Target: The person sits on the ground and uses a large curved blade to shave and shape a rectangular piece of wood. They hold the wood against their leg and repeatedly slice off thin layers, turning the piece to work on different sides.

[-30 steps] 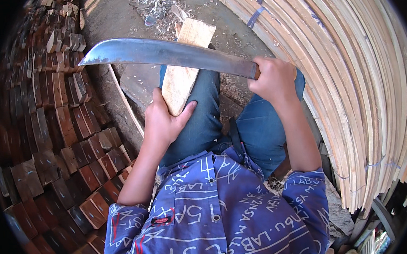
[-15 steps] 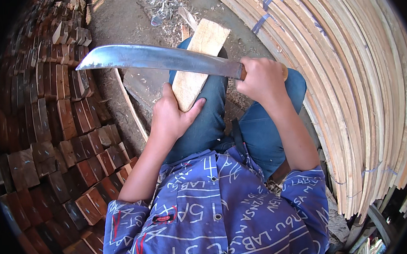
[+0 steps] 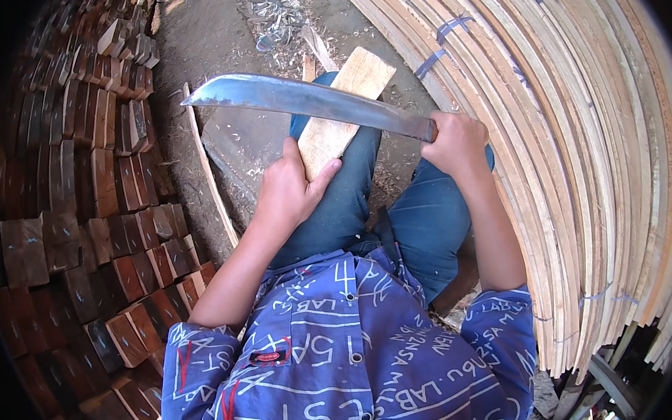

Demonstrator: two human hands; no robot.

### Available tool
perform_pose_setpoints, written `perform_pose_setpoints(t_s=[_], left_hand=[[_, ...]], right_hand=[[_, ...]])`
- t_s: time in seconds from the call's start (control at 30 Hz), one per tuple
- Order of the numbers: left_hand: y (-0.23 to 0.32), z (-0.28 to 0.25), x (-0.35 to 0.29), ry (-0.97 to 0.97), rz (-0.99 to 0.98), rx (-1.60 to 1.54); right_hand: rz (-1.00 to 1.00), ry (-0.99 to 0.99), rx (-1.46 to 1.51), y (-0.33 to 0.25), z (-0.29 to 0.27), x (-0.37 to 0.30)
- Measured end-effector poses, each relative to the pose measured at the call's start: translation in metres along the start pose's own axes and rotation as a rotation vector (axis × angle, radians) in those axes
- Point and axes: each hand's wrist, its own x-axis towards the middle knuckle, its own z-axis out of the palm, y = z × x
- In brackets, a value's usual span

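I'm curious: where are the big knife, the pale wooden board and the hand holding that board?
Big knife [image 3: 306,97]: head view, middle of the blade.
Wooden board [image 3: 327,140]: head view, face just below the blade.
Left hand [image 3: 287,185]: head view, back of the hand.

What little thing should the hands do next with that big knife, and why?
I'd guess the right hand should move the machete toward the far end of the wooden block, away from the left hand, because the machete crosses over the block's middle and the left hand grips the near end.
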Motion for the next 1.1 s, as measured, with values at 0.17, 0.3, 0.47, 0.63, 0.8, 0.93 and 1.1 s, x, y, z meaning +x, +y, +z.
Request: perform_pose_setpoints(t_s=[0.17, 0.3, 0.47, 0.63, 0.8, 0.93, 1.1], left_hand=[[-0.008, 0.003, -0.003, 0.057, 0.039, -0.025], [-0.006, -0.009, -0.003, -0.023, 0.002, -0.118], [-0.041, -0.008, -0.002, -0.106, 0.187, -0.592], [-0.014, -0.050, -0.021, -0.349, -0.104, -0.676], [-0.028, -0.031, -0.030, -0.116, 0.077, -0.514], [-0.028, -0.027, -0.030, -0.294, -0.166, -0.738], [-0.028, -0.026, -0.023, -0.345, -0.163, -0.656]], right_hand=[[0.324, 0.141, 0.152, 0.045, 0.004, 0.025], [0.476, 0.084, 0.308, 0.075, 0.002, 0.008], [0.407, 0.079, 0.196, 0.064, -0.001, -0.040], [0.280, 0.097, 0.095, 0.037, 0.003, -0.056], [0.170, 0.183, 0.272, 0.000, 0.015, -0.049], [0.110, 0.195, 0.461, -0.031, 0.011, -0.045], [-0.108, 0.356, 0.712, -0.068, 0.015, -0.043]])
